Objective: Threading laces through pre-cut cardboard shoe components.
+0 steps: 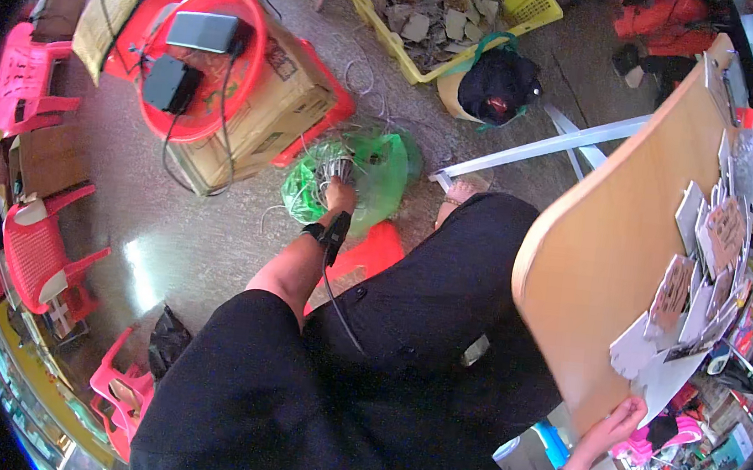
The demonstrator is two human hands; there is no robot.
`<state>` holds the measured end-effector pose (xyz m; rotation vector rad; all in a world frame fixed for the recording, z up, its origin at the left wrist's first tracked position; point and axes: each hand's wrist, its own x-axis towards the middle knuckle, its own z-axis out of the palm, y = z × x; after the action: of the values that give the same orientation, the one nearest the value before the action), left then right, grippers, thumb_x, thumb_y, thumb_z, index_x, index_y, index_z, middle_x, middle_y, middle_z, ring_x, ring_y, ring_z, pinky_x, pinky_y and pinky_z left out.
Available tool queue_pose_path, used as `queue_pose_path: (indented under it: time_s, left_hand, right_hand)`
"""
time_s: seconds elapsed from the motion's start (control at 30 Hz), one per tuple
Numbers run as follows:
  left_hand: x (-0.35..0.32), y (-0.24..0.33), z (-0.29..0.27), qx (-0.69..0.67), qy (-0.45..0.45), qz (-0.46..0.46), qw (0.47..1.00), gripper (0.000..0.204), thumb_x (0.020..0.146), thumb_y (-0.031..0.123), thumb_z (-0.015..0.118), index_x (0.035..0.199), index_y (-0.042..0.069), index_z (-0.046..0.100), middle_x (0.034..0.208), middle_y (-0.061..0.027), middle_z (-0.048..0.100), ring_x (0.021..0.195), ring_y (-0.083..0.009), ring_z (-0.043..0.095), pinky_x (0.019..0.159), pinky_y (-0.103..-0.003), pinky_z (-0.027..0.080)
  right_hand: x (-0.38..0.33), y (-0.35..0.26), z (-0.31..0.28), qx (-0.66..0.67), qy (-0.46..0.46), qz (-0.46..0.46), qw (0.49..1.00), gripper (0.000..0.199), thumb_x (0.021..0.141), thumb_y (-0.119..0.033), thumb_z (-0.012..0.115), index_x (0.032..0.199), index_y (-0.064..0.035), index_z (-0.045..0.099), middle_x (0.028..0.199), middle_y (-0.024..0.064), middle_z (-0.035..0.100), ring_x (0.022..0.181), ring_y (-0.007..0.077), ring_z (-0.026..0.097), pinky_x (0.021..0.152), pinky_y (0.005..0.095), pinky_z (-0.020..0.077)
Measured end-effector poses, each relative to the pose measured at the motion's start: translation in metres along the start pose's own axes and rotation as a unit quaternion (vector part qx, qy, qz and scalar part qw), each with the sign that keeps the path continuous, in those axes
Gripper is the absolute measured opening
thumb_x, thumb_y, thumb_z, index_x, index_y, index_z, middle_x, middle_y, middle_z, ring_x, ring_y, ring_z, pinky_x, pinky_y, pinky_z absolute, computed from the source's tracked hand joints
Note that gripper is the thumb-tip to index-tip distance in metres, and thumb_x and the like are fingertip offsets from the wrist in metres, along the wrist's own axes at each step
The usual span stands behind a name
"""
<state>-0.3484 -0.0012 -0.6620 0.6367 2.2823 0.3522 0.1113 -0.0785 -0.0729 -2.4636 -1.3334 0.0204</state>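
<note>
My left hand [341,196] reaches down into an opened green plastic bag [379,171] on the floor. Its fingers close on a bundle of thin whitish cords [335,165]; the fingertips are partly hidden among them. At the near edge of the wooden tabletop [615,233], my right hand [615,425] has its fingers bent against the corner of a flat white sheet [669,380]. Over that sheet lies a loose pile of flat, irregular pale pieces [693,232], some with brownish patterned faces. Both wrists wear dark bands.
A red basin [199,129] with two dark devices and cables rests on a cardboard box [288,111]. Farther off is a yellow crate [412,69] full of flat broken pieces. White table legs [541,151] cross beyond my knee. Red and pink plastic chairs [49,247] line the left.
</note>
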Motion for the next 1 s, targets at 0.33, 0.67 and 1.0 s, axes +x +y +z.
queue_pose_path:
  time_s: [0.33, 0.67, 1.0]
  left_hand:
    - [-0.026, 0.037, -0.138, -0.292, -0.181, 0.201, 0.917, 0.031, 0.079, 0.011, 0.052, 0.104, -0.005, 0.061, 0.092, -0.0208, 0.065, 0.087, -0.0283, 0.062, 0.073, -0.042, 0.048]
    - [-0.204, 0.152, -0.342, -0.204, -0.266, 0.241, 0.911, 0.021, 0.081, 0.001, 0.050, 0.097, -0.001, 0.064, 0.077, -0.0017, 0.062, 0.064, -0.0105, 0.055, 0.056, -0.026, 0.044]
    - [-0.276, 0.223, -0.438, 0.037, -0.143, 0.574, 0.806, 0.023, 0.086, 0.018, 0.056, 0.097, -0.001, 0.065, 0.079, -0.0036, 0.064, 0.068, -0.0100, 0.057, 0.064, -0.031, 0.046]
  right_hand:
    - [0.008, 0.024, 0.010, 0.072, 0.023, -0.113, 0.991, 0.017, 0.094, -0.013, 0.045, 0.102, 0.0016, 0.049, 0.092, 0.0118, 0.054, 0.088, 0.0221, 0.052, 0.080, 0.0328, 0.0420]
    - [-0.008, 0.010, -0.005, 0.255, 0.109, -0.137, 0.951, 0.019, 0.093, -0.013, 0.050, 0.102, 0.0027, 0.053, 0.097, 0.0118, 0.058, 0.093, 0.0212, 0.055, 0.084, 0.0319, 0.0434]
    - [-0.075, -0.106, -0.019, 0.339, 0.022, -0.336, 0.878, 0.008, 0.087, -0.005, 0.054, 0.093, -0.0009, 0.056, 0.090, 0.0082, 0.054, 0.083, 0.0177, 0.053, 0.078, 0.0292, 0.0438]
